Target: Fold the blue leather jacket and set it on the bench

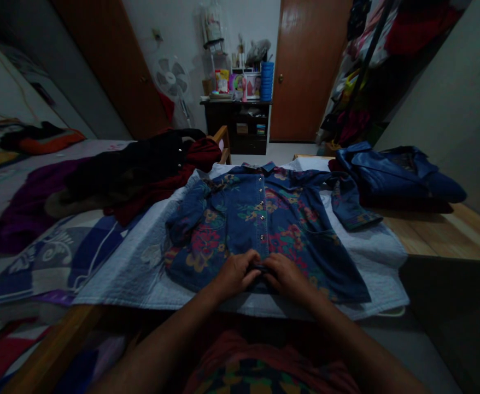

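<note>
A dark blue denim shirt point(240, 219) with red, yellow and green flowers lies face up, its collar at the far end. Several metal buttons run down its front placket. At the lower end of that placket, my left hand point(242, 269) and my right hand point(283, 273) meet, fingers closed in a pinch on the fabric. Exactly what part they pinch, a button or the edge, is hidden by the fingers. The shirt's right-side sleeve stretches outward, while the left-side sleeve lies bent along the body. Beneath the shirt is a pale quilted cloth point(121, 279).
Folded blue clothes point(399, 175) are stacked on a wooden surface point(469, 230) at the right. Dark and red garments point(141, 169) pile up on the left, by a blue patterned cloth point(59, 251). Farther back stand a fan point(172, 76), a dark cabinet point(235, 131) and a brown door point(305, 71).
</note>
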`<state>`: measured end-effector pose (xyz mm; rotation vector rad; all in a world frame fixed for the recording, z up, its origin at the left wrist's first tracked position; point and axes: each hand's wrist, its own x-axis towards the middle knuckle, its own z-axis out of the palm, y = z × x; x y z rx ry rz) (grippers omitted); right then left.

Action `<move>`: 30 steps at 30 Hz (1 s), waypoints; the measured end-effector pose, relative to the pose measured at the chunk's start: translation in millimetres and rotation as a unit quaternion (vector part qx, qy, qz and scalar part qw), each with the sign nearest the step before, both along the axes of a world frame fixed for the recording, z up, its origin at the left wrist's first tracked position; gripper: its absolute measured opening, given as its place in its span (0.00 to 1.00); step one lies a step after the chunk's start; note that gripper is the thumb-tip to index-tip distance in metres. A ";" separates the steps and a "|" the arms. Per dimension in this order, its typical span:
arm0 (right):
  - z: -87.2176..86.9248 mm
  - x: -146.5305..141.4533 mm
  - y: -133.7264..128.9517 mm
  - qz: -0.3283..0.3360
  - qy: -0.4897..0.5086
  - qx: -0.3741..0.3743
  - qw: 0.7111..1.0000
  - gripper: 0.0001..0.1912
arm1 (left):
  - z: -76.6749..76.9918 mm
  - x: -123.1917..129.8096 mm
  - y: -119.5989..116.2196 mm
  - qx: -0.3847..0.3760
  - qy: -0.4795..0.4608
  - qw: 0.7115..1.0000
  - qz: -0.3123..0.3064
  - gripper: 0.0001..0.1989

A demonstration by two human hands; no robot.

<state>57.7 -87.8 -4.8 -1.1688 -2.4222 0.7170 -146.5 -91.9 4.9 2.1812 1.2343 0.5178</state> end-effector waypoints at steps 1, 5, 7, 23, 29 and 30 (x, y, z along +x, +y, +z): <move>-0.6 -2.5 1.5 -0.003 0.004 0.000 1.000 0.10 | 0.2 -3.4 -2.2 0.005 0.003 1.000 0.006 0.14; -4.5 -2.1 6.7 -0.027 0.047 -0.008 0.998 0.05 | -1.7 -33.1 -8.7 0.066 0.088 0.993 0.034 0.28; -7.0 0.8 8.3 -0.038 0.068 -0.017 0.997 0.05 | -2.7 -55.2 -10.8 0.079 0.152 0.982 0.083 0.30; -19.7 7.7 6.8 -0.111 0.187 -0.080 0.973 0.06 | -0.3 -138.2 -25.2 0.080 0.240 0.905 0.342 0.23; -21.2 4.7 -2.6 -0.046 0.130 0.002 0.990 0.08 | 15.4 -142.5 -32.5 0.183 0.187 0.865 0.428 0.22; -20.8 3.3 -4.8 -0.024 0.102 0.018 0.994 0.10 | 17.7 -144.0 -35.1 0.199 0.197 0.854 0.438 0.22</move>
